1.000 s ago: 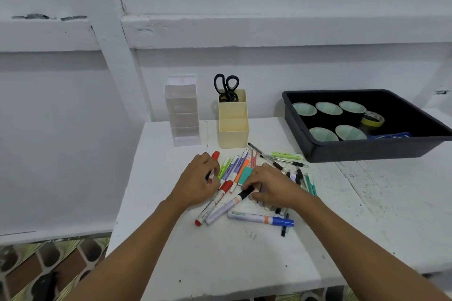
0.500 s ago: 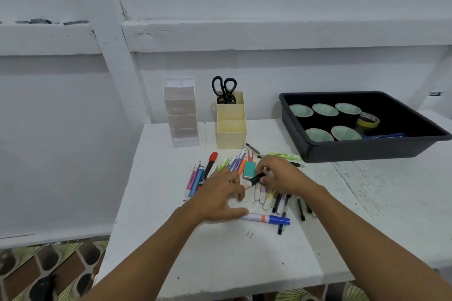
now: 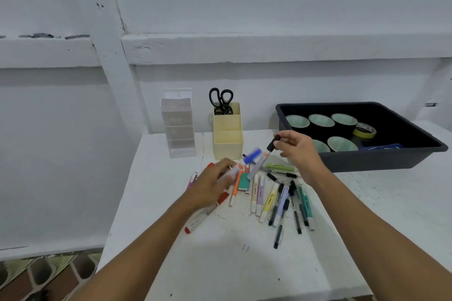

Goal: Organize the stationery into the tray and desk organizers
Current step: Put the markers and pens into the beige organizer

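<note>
A heap of pens, markers and highlighters (image 3: 274,193) lies on the white table (image 3: 232,264). My left hand (image 3: 211,184) holds a blue-capped white marker (image 3: 252,156), blurred, lifted over the heap. My right hand (image 3: 297,148) grips a black-capped marker (image 3: 265,156) by its cap end, raised and tilted. A red-capped marker (image 3: 203,215) lies under my left wrist. At the back stand a cream desk organizer (image 3: 228,140) holding black scissors (image 3: 220,99) and a clear tiered organizer (image 3: 178,124). A black tray (image 3: 367,161) sits at the right.
Inside the tray are several black tape rolls (image 3: 321,121), a yellow tape roll (image 3: 364,129) and a blue item (image 3: 384,147). A teal eraser (image 3: 244,183) lies in the heap. The wall stands close behind; the table's left edge drops to a patterned floor (image 3: 49,273).
Both hands have lifted off the heap: the left picked up the blue-capped marker, the right raised the black-capped marker toward the back right.
</note>
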Demonstrator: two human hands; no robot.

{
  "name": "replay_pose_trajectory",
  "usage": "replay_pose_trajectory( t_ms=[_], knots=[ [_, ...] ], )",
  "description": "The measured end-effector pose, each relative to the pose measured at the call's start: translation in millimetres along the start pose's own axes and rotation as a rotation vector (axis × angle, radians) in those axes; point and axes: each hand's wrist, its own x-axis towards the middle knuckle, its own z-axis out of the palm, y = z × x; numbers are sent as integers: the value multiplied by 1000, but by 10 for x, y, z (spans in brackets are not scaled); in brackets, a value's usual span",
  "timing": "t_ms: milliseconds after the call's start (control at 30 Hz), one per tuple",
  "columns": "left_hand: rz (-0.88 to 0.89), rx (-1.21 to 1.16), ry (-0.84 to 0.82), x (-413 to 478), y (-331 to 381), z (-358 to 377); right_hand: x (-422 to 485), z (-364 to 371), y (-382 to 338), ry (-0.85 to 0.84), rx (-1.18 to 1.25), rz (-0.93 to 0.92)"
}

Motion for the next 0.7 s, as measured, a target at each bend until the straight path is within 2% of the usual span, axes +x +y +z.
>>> replay_pose_trajectory(
  t_ms=[133,233,367,500,600,700],
  knots=[
    [-76,-219,201,258,4,-272,156,156,-166,21,-3,-83],
    [-107,-274,349,498,-22,-386,326,282,-295,16,-62,-177],
    [-40,-296,491,810,24,-455,566,404,-504,53,-194,-377],
    [3,-157,515,1128,90,-506,776,542,-587,95,-295,-507],
    [37,-18,506,1339,27,-501,936,619,-491,121,-333,-493],
    [62,143,488,1463,-68,-474,1032,669,-343,42,-434,-447]
  ],
)
